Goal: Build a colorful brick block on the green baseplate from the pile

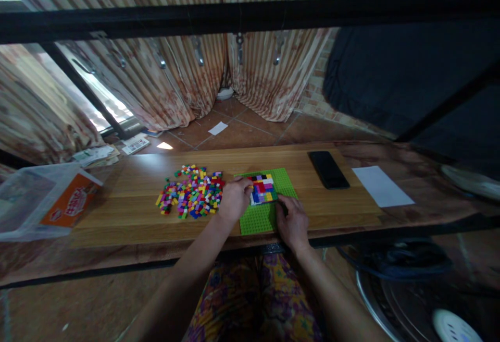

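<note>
My left hand [235,197] is at the left edge of a block of multicoloured building bricks [264,187]. Its fingers are pinched together over what looks like a small yellow brick [249,188], partly covered by the fingertips. The block of bricks sits on a green studded baseplate [258,221]. My right hand [292,221] rests over the baseplate's right side, its fingers curled and their tips by the block's lower right corner; what they grip, if anything, is hidden. Left of my left hand lies a heap of loose coloured bricks [193,192].
A black phone [328,170] and a white sheet of paper [382,185] lie to the right. At the far left stands a clear plastic box [27,196] with an orange label. A dark metal bar [250,17] crosses beyond the wooden board [128,222], with hooks hanging below.
</note>
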The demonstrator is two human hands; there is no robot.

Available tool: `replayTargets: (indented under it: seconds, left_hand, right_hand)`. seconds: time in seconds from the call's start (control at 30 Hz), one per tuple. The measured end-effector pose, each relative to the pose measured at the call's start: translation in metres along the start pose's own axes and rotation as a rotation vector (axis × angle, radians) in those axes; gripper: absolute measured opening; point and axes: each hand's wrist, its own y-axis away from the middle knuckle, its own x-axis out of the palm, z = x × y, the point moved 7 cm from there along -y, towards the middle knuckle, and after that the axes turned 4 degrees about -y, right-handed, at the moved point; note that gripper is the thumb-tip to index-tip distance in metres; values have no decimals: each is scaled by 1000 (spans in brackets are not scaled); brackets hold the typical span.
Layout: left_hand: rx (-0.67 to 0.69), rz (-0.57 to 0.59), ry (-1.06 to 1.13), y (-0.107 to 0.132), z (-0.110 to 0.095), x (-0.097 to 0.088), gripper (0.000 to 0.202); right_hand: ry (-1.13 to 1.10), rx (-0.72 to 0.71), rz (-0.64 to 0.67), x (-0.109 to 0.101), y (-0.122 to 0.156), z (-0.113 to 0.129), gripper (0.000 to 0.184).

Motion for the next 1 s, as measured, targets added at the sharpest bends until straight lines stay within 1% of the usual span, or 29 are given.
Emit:
replayTargets:
  seconds: [0.07,0.17,0.27,0.4,0.5,0.73,0.9,1.0]
  left_hand:
    - [-63,-27,105,1,8,4,17]
    - [-161,-32,296,2,19,11,23]
    - [-212,-54,395,3,24,12,20]
    - [-262,-76,413,4,24,10,15]
    - [-342,-110,397,3,25,11,12]
    - [-540,-139,486,5,32,22,9]
    - [-582,-109,476,3,33,26,12]
    - [-591,-112,458,3,34,27,13]
  right_hand:
    - [1,4,1,0,0,0,30]
    - [5,3,-2,0,0,1,30]
    - [3,0,-1,0,0,1,30]
    - [15,-7,3,-1,0,1,30]
    - [18,-4,4,-1,0,0,31]
    - [46,-17,4,-1,2,-3,32]
    - [62,-16,1,1,3,-6,33]
    - [71,-17,3,1,3,-7,34]
